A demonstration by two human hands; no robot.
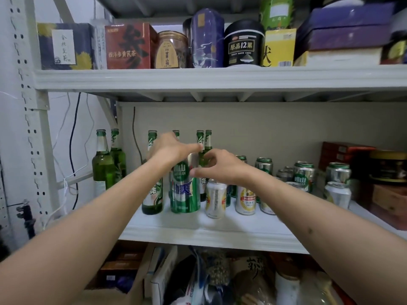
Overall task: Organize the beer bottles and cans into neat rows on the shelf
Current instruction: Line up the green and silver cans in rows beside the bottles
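Left hand (pixel 169 148) hides a bottle neck; right hand's (pixel 217 166) fingers blurred

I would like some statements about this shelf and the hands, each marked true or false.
1. Two green bottles stand apart at the shelf's left end. True.
2. All cans lie on their sides. False: the cans stand upright.
3. Both hands reach in above the tall green can. True.
4. The left hand rests on the upper shelf. False: it is among the bottles on the middle shelf.
5. The right hand holds a red box. False: it is at a bottle, fingers curled.
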